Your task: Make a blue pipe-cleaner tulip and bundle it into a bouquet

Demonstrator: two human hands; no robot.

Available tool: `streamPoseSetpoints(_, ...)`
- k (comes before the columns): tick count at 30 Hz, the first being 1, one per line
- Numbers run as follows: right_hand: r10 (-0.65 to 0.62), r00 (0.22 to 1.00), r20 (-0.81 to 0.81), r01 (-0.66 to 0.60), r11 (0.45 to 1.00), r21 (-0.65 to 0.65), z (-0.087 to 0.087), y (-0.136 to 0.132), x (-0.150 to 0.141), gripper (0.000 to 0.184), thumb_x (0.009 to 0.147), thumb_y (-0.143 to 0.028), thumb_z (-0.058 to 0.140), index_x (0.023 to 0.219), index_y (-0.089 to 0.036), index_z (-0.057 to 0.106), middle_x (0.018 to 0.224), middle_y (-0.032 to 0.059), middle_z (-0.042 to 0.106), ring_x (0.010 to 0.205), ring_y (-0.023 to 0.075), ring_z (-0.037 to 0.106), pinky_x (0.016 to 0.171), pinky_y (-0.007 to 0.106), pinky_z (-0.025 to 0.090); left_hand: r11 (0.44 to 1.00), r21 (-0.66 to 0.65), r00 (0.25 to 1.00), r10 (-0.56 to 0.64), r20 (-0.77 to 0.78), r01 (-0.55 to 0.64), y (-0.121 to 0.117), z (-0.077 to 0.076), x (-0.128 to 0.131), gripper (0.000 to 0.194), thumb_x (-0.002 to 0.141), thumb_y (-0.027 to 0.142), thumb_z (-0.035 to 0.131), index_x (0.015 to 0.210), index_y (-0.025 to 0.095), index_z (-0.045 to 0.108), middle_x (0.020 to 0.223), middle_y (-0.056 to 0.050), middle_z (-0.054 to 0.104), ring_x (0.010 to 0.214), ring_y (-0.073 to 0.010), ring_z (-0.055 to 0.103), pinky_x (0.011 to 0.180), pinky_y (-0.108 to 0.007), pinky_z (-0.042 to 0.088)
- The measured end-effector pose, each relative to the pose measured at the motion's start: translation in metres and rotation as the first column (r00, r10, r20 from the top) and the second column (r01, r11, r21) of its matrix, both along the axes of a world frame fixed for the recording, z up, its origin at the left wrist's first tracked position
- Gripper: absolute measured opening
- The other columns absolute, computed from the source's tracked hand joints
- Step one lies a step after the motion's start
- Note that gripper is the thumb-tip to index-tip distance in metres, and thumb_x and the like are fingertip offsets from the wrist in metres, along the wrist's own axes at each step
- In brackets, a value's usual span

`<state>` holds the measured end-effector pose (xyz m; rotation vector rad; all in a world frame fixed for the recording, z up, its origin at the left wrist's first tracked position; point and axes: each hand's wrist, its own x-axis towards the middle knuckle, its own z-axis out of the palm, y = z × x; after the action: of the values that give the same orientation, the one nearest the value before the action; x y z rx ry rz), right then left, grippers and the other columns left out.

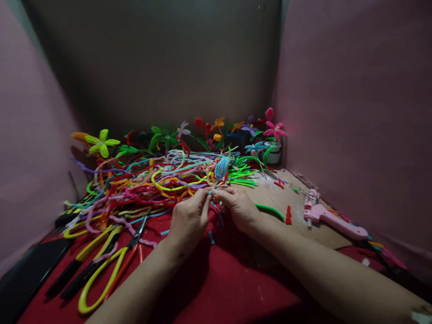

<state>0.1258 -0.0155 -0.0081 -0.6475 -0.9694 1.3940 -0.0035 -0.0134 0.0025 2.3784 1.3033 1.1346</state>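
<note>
A light blue pipe-cleaner flower bud (221, 169) stands tilted above my fingertips, near the middle of the view. Its thin stem runs down between both hands. My left hand (191, 213) pinches the stem from the left, thumb and finger pressed together. From the right, my right hand (238, 207) closes on the same stem, its fingertips touching the left ones. A green pipe cleaner (270, 209) lies just beyond my right wrist. Short blue offcuts, one of them a small blue piece (211, 237), rest on the red cloth (236, 274) below.
A heap of colourful pipe cleaners (145, 180) spreads behind my left hand. Scissors with yellow and red handles (104, 279) and yellow-black pliers (84, 252) lie at left. A pink glue gun (332, 218) rests on a board (286, 193) at right. Finished flowers (103, 143) line the back.
</note>
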Motion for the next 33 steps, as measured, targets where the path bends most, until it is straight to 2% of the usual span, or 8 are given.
streamPoseSetpoints(2,0.021,0.998,0.053,-0.022,0.999,0.028,-0.003,0.002,0.002,0.017,0.067,-0.031,0.066,0.066,-0.014,0.067,0.063,-0.0007,0.057,0.053,0.0064,0.043,0.052,0.022,0.033,0.982,-0.171,0.981,-0.046,0.188,0.079,-0.001,0.005,0.001,0.017,0.081,0.028,0.046,0.074,0.018,0.057,0.054,0.002,0.052,0.045,-0.009,0.046,0.047,-0.02,0.034)
streamPoseSetpoints(7,0.056,0.989,0.135,-0.069,0.993,0.093,-0.002,0.003,0.006,0.02,0.071,-0.032,0.061,0.065,-0.013,0.066,0.068,0.0026,0.059,0.06,0.0094,0.047,0.049,0.021,0.03,0.807,-0.479,0.842,-0.042,0.538,0.346,-0.002,0.018,0.002,0.021,0.077,0.033,0.054,0.067,0.014,0.055,0.045,0.006,0.045,0.03,-0.0038,0.035,0.033,-0.017,0.024)
streamPoseSetpoints(20,0.168,0.986,-0.009,-0.168,0.986,0.004,-0.005,0.006,0.007,0.015,0.067,-0.025,0.066,0.078,-0.014,0.067,0.068,0.0005,0.06,0.06,0.0079,0.049,0.052,0.02,0.032,0.397,-0.527,0.566,0.023,0.824,0.751,0.006,0.011,-0.007,0.016,0.079,0.029,0.056,0.074,0.014,0.053,0.045,0.01,0.037,0.027,0.0013,0.022,0.029,-0.012,0.026)
streamPoseSetpoints(22,0.162,0.987,-0.019,-0.162,0.987,0.022,-0.003,0.005,0.007,0.014,0.066,-0.024,0.067,0.076,-0.014,0.067,0.067,0.0003,0.06,0.058,0.0069,0.049,0.051,0.019,0.032,0.37,-0.52,0.554,0.017,0.832,0.77,0.007,0.011,-0.009,0.015,0.079,0.028,0.055,0.075,0.014,0.054,0.045,0.01,0.035,0.026,0.0015,0.018,0.028,-0.013,0.026)
streamPoseSetpoints(25,0.141,0.988,-0.062,-0.139,0.99,0.029,-0.001,0.004,0.006,0.011,0.064,-0.023,0.068,0.07,-0.014,0.066,0.064,-0.0002,0.06,0.055,0.0065,0.049,0.051,0.02,0.033,0.419,-0.544,0.612,-0.035,0.79,0.727,0.006,0.013,-0.008,0.019,0.08,0.032,0.054,0.072,0.014,0.054,0.044,0.01,0.036,0.026,0.0003,0.02,0.029,-0.014,0.025)
streamPoseSetpoints(28,0.081,0.993,-0.091,-0.08,0.997,0.009,-0.002,0.004,0.005,0.011,0.062,-0.022,0.069,0.069,-0.014,0.067,0.063,-0.0008,0.06,0.053,0.0061,0.047,0.049,0.02,0.033,0.675,-0.54,0.801,-0.13,0.584,0.503,0.003,0.013,-0.004,0.025,0.079,0.037,0.053,0.066,0.015,0.054,0.046,0.005,0.045,0.032,-0.0035,0.034,0.035,-0.017,0.029)
streamPoseSetpoints(30,0.032,0.995,-0.098,-0.034,0.999,-0.011,-0.003,0.004,0.004,0.011,0.061,-0.02,0.069,0.07,-0.014,0.067,0.063,-0.0009,0.06,0.053,0.0063,0.047,0.049,0.02,0.033,0.879,-0.388,0.921,-0.129,0.369,0.278,0.001,0.009,-0.001,0.021,0.077,0.034,0.055,0.066,0.016,0.055,0.053,0.003,0.052,0.04,-0.0067,0.043,0.042,-0.018,0.033)
streamPoseSetpoints(33,-0.013,0.995,-0.096,0.012,1.0,-0.008,-0.002,0.003,0.003,0.009,0.06,-0.019,0.069,0.066,-0.014,0.067,0.062,-0.0018,0.06,0.054,0.0069,0.047,0.054,0.021,0.036,0.992,-0.1,0.988,-0.056,0.144,0.071,0.0,0.001,0.001,0.01,0.076,0.028,0.054,0.075,0.019,0.059,0.062,0.001,0.057,0.053,-0.0104,0.051,0.054,-0.021,0.037)
